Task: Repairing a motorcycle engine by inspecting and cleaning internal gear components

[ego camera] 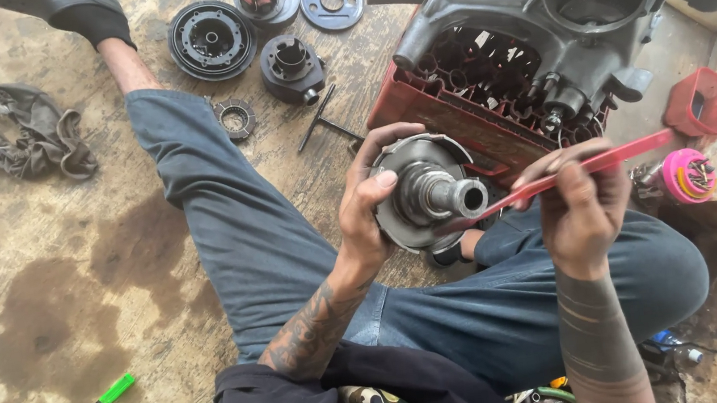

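Left hand (367, 218) gripped around round metal pulley (426, 192) by its rim, right hand (582, 203) pinching red flat stick (588, 166) against pulley hub, engine casing (537, 28) on red crate (448, 115) behind, green lighter (116, 391) on floor (45, 291)

The metal hub (428, 192) in my left hand (367, 218) is dull silver-grey with a brighter steel shaft. My right hand (581, 207) pinches a thin red strip (593, 165). My jeans (264, 239) are faded blue-grey, and dark tattoo bands ring my right forearm. The crate (457, 123) is red under a grey-black engine casing (553, 17). The concrete floor (42, 265) is tan, blotched with brown oil stains. A bright green lighter (116, 391) lies on it, and a pink round bit holder (687, 175) sits beside a small red tub (698, 102).
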